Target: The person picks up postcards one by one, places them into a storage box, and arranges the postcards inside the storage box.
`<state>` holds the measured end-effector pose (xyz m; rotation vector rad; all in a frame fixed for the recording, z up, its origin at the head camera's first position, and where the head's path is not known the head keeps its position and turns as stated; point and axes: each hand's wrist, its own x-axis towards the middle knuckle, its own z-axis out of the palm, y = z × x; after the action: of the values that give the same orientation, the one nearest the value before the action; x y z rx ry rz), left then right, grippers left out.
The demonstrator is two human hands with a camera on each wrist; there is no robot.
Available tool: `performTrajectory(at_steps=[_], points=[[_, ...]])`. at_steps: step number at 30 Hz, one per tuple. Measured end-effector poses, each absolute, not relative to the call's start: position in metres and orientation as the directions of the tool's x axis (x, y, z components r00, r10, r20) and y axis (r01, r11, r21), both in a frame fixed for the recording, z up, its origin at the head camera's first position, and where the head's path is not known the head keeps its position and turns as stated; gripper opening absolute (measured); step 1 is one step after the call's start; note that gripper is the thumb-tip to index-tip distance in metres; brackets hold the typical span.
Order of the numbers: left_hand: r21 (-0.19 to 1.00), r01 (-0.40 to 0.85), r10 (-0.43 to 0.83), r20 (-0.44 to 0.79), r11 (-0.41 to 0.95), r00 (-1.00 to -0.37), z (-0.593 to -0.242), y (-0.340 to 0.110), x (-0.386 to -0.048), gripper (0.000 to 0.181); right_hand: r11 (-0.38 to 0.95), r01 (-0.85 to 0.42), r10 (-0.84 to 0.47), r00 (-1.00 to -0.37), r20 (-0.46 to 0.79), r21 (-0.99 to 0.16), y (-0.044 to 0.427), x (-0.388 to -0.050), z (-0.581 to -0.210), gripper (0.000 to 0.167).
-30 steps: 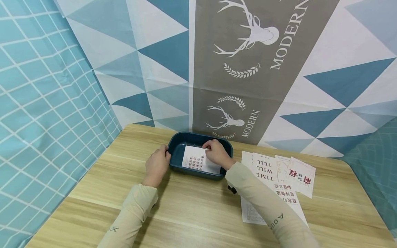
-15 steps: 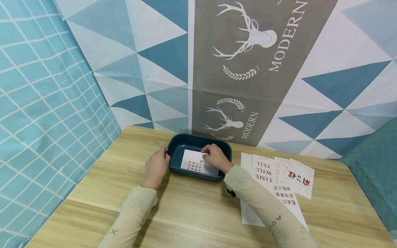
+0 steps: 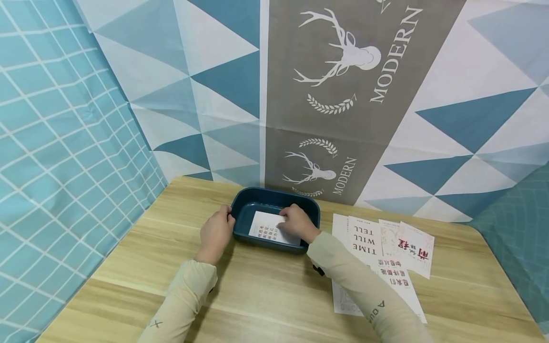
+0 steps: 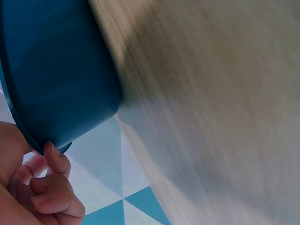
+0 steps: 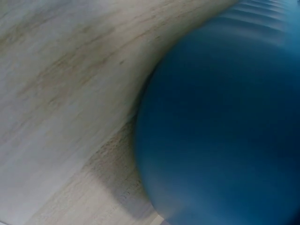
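Observation:
A dark blue rectangular tub [image 3: 250,195] with rounded corners stands on the table near the wall. My left hand [image 3: 216,232] grips its left rim; in the left wrist view the fingers [image 4: 57,161] of that hand curl at the rim of the tub [image 4: 61,70]. Inside the tub lies a white card [image 3: 266,220] printed with dark characters. With bent fingers my right hand [image 3: 298,223] pinches the card near its far right edge, covering part of it. Only the tub's outer wall [image 5: 220,126] and the tabletop show in the right wrist view, the hand being out of sight there.
Several overlapping printed cards [image 3: 364,238] and sheets lie on the wooden table [image 3: 266,300] right of the tub, partly under the right forearm. A patterned cloth backdrop [image 3: 309,119] rises right behind the tub, and a blue grid cloth [image 3: 64,143] hangs at the left.
My right hand and the card have shifted slightly towards me inside the tub. My left hand stays on the rim. The head view has tilted a little upward.

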<state>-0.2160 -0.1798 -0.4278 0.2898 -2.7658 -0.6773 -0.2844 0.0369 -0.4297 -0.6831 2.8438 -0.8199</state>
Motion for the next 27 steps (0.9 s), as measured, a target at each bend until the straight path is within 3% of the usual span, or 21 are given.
performTrajectory(at_steps=[11,27], points=[[0.477,-0.129,-0.259,0.217,0.869,-0.941,-0.4266,-0.1785,-0.2158,0.023,0.846,-0.354,-0.403,-0.914,-0.042,-0.398,0.034,-0.2822,-0.4335,0.043],[0.464,-0.112,-0.247,0.242,0.879,-0.938,-0.4272,-0.1795,-0.216,0.022,0.863,-0.326,-0.388,-0.917,-0.094,-0.386,0.0333,-0.2814,-0.438,0.041]])
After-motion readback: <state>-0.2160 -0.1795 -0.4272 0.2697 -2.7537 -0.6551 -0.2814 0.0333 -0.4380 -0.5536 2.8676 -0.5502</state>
